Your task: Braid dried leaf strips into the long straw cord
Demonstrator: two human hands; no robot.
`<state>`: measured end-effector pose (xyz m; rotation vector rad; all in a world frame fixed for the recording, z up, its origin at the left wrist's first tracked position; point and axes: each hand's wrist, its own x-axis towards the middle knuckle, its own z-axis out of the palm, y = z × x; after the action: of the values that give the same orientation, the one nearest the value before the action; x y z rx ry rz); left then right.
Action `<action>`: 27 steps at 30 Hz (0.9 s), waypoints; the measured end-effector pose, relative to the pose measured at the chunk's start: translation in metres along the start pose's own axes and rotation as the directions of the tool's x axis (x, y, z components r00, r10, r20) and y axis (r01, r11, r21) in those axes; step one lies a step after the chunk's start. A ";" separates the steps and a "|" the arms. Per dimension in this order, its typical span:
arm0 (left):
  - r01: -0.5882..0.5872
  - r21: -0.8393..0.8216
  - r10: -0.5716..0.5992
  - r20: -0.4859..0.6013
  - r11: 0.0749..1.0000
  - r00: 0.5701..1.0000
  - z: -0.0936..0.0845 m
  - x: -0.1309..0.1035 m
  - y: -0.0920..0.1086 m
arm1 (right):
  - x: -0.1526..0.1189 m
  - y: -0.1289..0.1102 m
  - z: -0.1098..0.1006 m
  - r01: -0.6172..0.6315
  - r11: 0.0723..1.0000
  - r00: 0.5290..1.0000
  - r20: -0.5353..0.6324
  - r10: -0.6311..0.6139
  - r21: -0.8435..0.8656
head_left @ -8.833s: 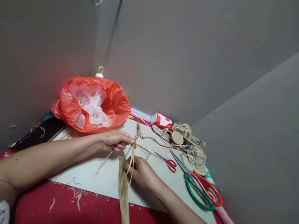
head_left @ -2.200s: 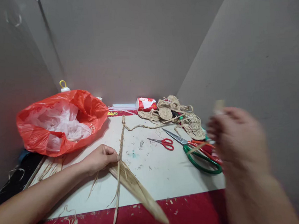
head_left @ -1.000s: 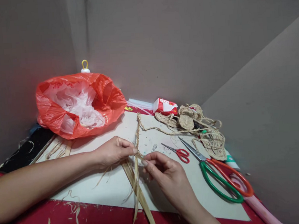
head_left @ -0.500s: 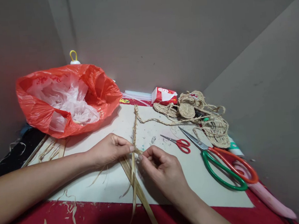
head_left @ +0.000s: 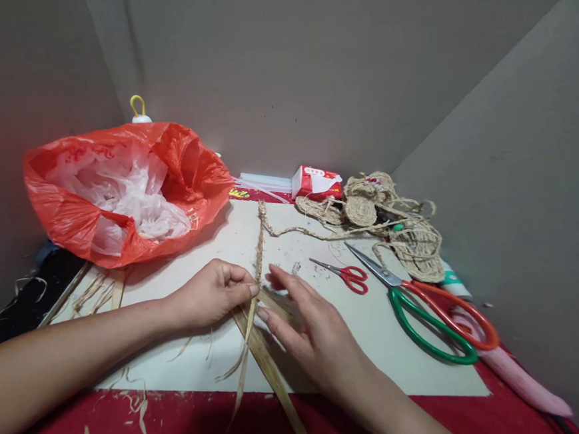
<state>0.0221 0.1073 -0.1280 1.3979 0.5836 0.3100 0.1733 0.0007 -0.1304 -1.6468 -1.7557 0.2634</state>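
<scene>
A thin braided straw cord (head_left: 259,251) runs down the middle of the white board (head_left: 380,343). My left hand (head_left: 220,293) pinches its lower end between thumb and fingertips. Loose flat straw strips (head_left: 244,374) hang toward me below that pinch. A wider dry leaf strip (head_left: 274,372) lies slantwise under them. Just right of the cord is my right hand (head_left: 304,309), its thumb and fingers spread apart around a strip beside the braid, apparently without gripping it. From the braid's top the cord bends right toward coiled braid pieces (head_left: 363,208).
Small red-handled scissors (head_left: 352,279) and large shears with green and orange handles (head_left: 427,306) lie at right. A red plastic bag (head_left: 200,170) stands at back left. A tissue pack (head_left: 317,181) sits at the back. Straw scraps (head_left: 140,412) litter the red cloth (head_left: 186,429).
My right hand has opened from its pinch on a strip, its fingers spreading apart. The hanging strips have swung left. My left hand keeps its pinch on the braid.
</scene>
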 end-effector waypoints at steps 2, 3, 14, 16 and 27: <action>0.003 -0.027 -0.002 0.013 1.000 1.000 0.000 0.001 -0.001 | 0.003 0.001 0.000 -0.117 0.982 0.979 0.183 0.088 0.152; 0.005 -0.026 -0.005 0.014 1.000 1.000 -0.001 0.001 -0.001 | 0.004 0.002 0.000 -0.159 0.968 0.961 0.253 0.107 0.195; -0.074 0.237 0.059 0.067 0.969 0.996 -0.002 0.002 -0.004 | 0.010 0.006 0.000 -0.295 0.907 0.897 0.415 0.154 0.301; -0.088 0.299 0.068 0.075 0.950 0.995 -0.002 0.002 -0.005 | 0.011 0.007 0.003 -0.392 0.851 0.872 0.435 0.224 0.349; -0.168 0.430 0.179 0.015 0.887 0.984 0.006 -0.003 -0.003 | 0.006 -0.004 0.011 -0.582 0.631 0.805 0.475 0.355 0.513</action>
<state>0.0224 0.0999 -0.1297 1.8835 0.5687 0.3558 0.1635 0.0090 -0.1336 -1.5455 -1.1664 1.3214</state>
